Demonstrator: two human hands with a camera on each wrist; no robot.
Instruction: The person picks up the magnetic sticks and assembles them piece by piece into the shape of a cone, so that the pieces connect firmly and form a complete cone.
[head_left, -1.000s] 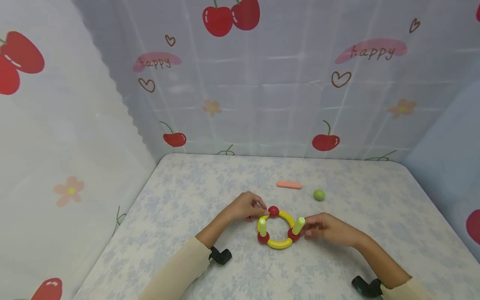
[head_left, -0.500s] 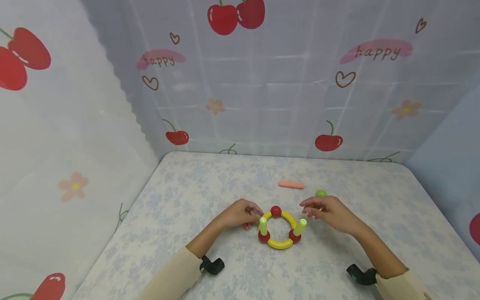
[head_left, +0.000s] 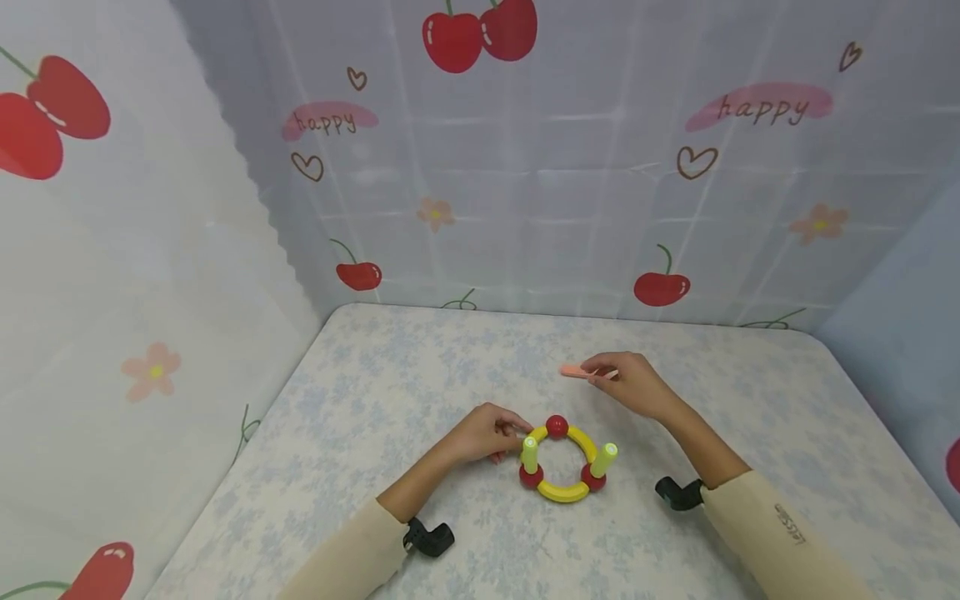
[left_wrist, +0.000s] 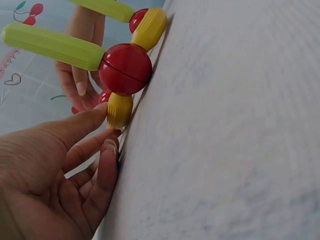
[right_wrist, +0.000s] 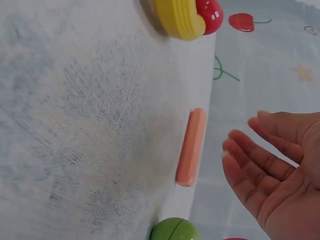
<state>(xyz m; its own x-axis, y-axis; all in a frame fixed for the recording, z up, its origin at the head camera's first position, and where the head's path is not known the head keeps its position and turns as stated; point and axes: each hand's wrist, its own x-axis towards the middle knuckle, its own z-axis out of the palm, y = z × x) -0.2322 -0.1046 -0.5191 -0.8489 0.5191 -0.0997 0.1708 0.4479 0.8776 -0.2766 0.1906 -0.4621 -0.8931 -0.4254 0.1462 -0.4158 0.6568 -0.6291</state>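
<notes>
A ring of yellow curved bars (head_left: 564,493) joined by red balls (head_left: 557,427) lies on the table. Two light green rods (head_left: 530,456) stand up from its two nearer balls. My left hand (head_left: 483,433) pinches the ring's left yellow bar (left_wrist: 120,111) between thumb and fingers. My right hand (head_left: 633,385) is over the right part of an orange rod (head_left: 572,371). In the right wrist view, its fingers are spread apart and bent a little, with a gap between them and the orange rod (right_wrist: 191,148). A green ball (right_wrist: 175,230) shows there; in the head view it is hidden.
The table (head_left: 375,358) has a pale blue floral cover. A cherry-print curtain (head_left: 510,183) hangs behind it, and another sheet (head_left: 180,283) borders the left side. Each wrist wears a black camera (head_left: 429,538).
My right hand has left the ring's right ball and moved back and left to the orange rod, passing the green ball. The left hand stays at the ring's left side.
</notes>
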